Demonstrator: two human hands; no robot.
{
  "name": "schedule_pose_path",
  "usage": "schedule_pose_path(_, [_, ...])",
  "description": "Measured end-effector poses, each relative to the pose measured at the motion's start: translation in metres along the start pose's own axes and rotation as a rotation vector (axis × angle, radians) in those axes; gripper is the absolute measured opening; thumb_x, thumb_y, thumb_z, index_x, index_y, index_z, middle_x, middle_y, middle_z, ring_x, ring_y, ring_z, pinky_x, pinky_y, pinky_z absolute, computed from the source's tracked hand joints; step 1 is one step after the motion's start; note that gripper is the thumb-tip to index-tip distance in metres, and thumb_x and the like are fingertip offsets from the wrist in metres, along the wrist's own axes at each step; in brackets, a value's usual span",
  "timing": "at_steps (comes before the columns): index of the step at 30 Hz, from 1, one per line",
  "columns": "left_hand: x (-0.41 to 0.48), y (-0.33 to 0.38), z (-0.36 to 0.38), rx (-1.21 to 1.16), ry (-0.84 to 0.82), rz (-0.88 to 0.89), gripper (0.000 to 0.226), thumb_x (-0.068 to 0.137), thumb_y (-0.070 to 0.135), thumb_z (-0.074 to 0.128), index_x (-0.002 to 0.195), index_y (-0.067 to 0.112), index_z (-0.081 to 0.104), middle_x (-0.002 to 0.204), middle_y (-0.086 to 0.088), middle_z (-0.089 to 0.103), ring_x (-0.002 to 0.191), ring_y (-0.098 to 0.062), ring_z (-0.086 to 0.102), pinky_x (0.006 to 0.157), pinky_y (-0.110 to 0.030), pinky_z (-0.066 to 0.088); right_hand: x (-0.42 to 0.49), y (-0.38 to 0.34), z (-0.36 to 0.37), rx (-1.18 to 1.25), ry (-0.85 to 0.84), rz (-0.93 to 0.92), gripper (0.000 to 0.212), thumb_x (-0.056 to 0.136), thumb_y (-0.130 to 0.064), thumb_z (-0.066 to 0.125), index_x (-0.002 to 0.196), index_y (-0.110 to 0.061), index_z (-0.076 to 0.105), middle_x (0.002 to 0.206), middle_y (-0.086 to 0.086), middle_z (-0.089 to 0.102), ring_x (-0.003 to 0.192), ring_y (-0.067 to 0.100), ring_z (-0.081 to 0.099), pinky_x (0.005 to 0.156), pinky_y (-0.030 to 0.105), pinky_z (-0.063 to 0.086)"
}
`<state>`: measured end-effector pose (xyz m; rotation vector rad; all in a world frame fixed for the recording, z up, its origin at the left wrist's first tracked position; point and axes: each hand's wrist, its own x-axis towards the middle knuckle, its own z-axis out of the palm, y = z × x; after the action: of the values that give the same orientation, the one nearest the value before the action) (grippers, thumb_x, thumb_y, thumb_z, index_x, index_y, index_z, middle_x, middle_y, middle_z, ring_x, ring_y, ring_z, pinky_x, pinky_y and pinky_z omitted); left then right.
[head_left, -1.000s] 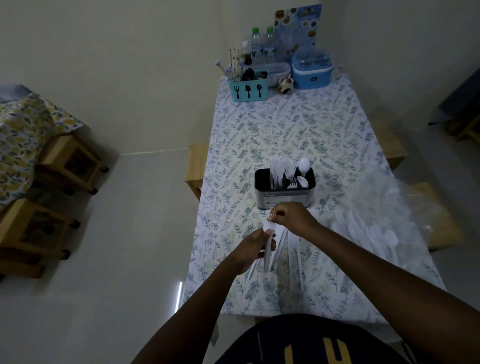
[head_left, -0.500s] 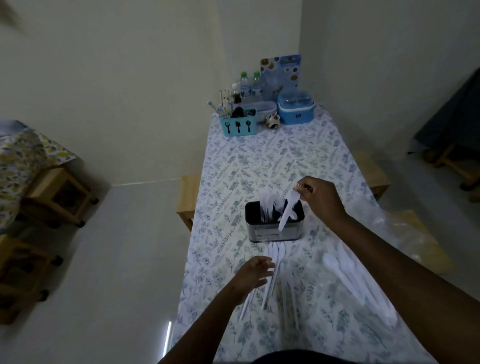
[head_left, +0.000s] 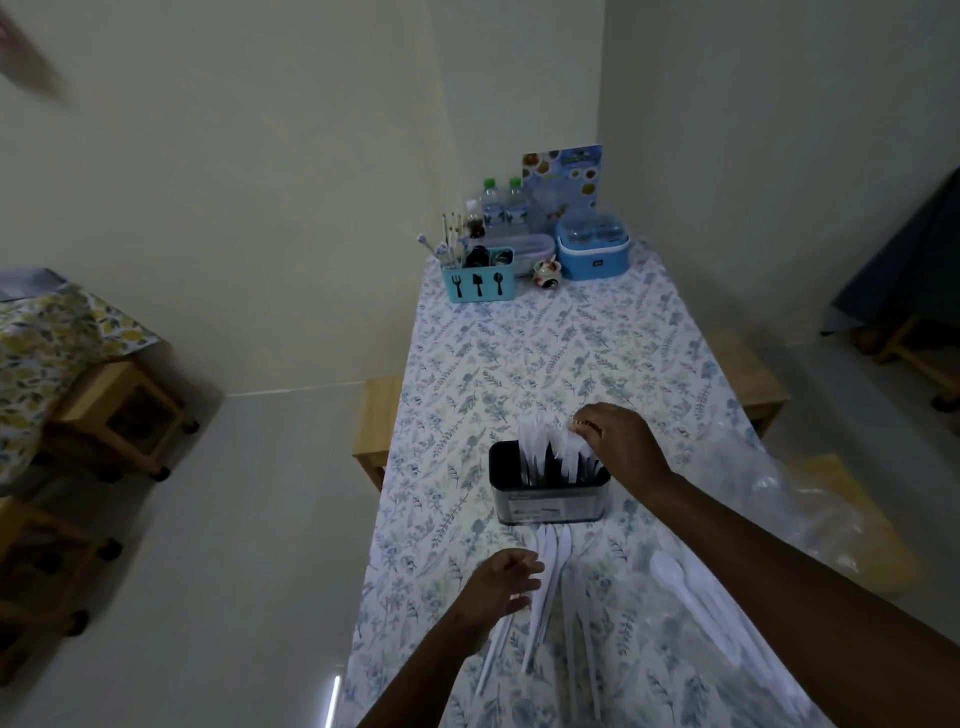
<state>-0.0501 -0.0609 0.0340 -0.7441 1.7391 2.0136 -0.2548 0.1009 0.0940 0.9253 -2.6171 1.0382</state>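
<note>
Head camera: the right hand (head_left: 618, 449) is pinching a white utensil (head_left: 567, 451) into the already crowded black holder (head_left: 550, 501), while the left hand (head_left: 498, 587) is resting loose-fingered on the loose cutlery (head_left: 558, 561) waiting on the table (head_left: 545, 353), so roughly halfway I'd say.

**A small eatery's dining room**

I read the room as a modest canteen rather than a private home. A long table (head_left: 545, 353) under a leaf-print cloth ran to the wall, with a wooden bench (head_left: 376, 421) at its side. At the far end stood a picture menu card (head_left: 563, 174), water bottles (head_left: 501, 208), a blue lidded container (head_left: 592, 249) and a blue caddy (head_left: 478, 283) marked with fork, knife and spoon. A black holder (head_left: 550, 499) kept white plastic cutlery (head_left: 540, 447). On the left I saw a second clothed table (head_left: 52, 343) with wooden stools (head_left: 119, 415).
</note>
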Motion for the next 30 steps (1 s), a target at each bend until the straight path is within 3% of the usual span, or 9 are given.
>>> schedule_pose_path(4, [0.003,0.0,-0.001,0.008,0.011,-0.009,0.03,0.097,0.031,0.054,0.118,0.012,0.061,0.117,0.001,0.069,0.108,-0.017,0.065,0.101,-0.037,0.046,-0.012,0.015,0.018,-0.067,-0.059,-0.034,0.026,0.087,-0.038,0.058,0.072,-0.019,0.068,0.074,-0.006,0.069,0.068,0.019,0.059,0.072,0.035,0.047])
schedule_pose_path(7, [0.005,0.001,-0.001,0.001,0.02,-0.012,0.029,0.097,0.031,0.053,0.117,0.012,0.062,0.116,0.001,0.07,0.107,-0.016,0.066,0.1,-0.037,0.046,-0.021,0.013,0.021,-0.147,-0.032,-0.018,0.009,0.075,-0.029,0.077,0.071,-0.022,0.072,0.079,-0.005,0.068,0.073,0.022,0.056,0.062,0.035,0.048])
schedule_pose_path(9, [0.005,0.001,-0.001,-0.005,0.028,-0.007,0.029,0.097,0.031,0.053,0.117,0.011,0.062,0.115,0.0,0.07,0.107,-0.016,0.066,0.099,-0.036,0.046,-0.025,0.009,0.022,-0.187,-0.04,-0.001,0.01,0.068,-0.025,0.083,0.069,-0.023,0.074,0.083,-0.004,0.066,0.075,0.023,0.054,0.06,0.035,0.047])
schedule_pose_path(12, [0.006,0.003,0.0,0.01,0.035,0.01,0.028,0.097,0.033,0.053,0.117,0.014,0.061,0.116,0.001,0.069,0.107,-0.015,0.066,0.098,-0.034,0.047,-0.029,0.007,0.022,-0.215,-0.051,0.043,0.013,0.066,-0.024,0.085,0.074,-0.024,0.074,0.089,-0.005,0.065,0.079,0.023,0.053,0.063,0.036,0.046])
schedule_pose_path(16, [0.005,0.006,0.001,0.014,0.045,0.015,0.027,0.098,0.032,0.051,0.118,0.016,0.061,0.117,0.002,0.068,0.107,-0.013,0.065,0.093,-0.029,0.049,-0.041,-0.009,0.018,-0.224,-0.013,0.07,0.034,0.067,-0.025,0.084,0.098,-0.021,0.071,0.102,-0.001,0.062,0.09,0.024,0.053,0.07,0.039,0.048])
schedule_pose_path(20, [0.005,0.005,0.001,-0.002,0.067,0.006,0.025,0.097,0.032,0.053,0.114,0.017,0.063,0.115,0.002,0.069,0.106,-0.013,0.066,0.091,-0.028,0.05,-0.073,-0.027,0.022,-0.134,0.062,0.039,0.033,0.072,-0.019,0.08,0.101,-0.015,0.065,0.107,0.004,0.058,0.096,0.024,0.053,0.08,0.037,0.048])
schedule_pose_path(22, [0.004,0.002,0.0,-0.015,0.085,-0.003,0.026,0.097,0.031,0.053,0.114,0.014,0.063,0.115,-0.001,0.07,0.106,-0.015,0.066,0.091,-0.029,0.05,-0.098,-0.029,0.036,-0.053,0.008,0.104,0.028,0.074,-0.015,0.078,0.098,-0.013,0.065,0.102,0.004,0.059,0.095,0.022,0.053,0.081,0.033,0.047])
schedule_pose_path(26, [-0.001,-0.009,-0.002,-0.039,0.101,-0.009,0.027,0.097,0.026,0.053,0.116,0.009,0.062,0.116,-0.005,0.069,0.105,-0.019,0.065,0.088,-0.028,0.05,-0.155,-0.022,0.064,0.058,-0.225,0.355,0.014,0.079,-0.016,0.072,0.081,-0.013,0.059,0.083,0.0,0.058,0.082,0.022,0.056,0.069,0.031,0.046])
schedule_pose_path(30, [-0.007,-0.019,-0.004,-0.059,0.112,-0.022,0.025,0.097,0.022,0.052,0.115,0.007,0.061,0.114,-0.006,0.069,0.101,-0.018,0.065,0.085,-0.027,0.048,-0.198,-0.021,0.076,-0.022,-0.442,0.625,0.029,0.076,-0.036,0.07,0.072,-0.017,0.049,0.077,0.001,0.055,0.073,0.02,0.057,0.059,0.029,0.044])
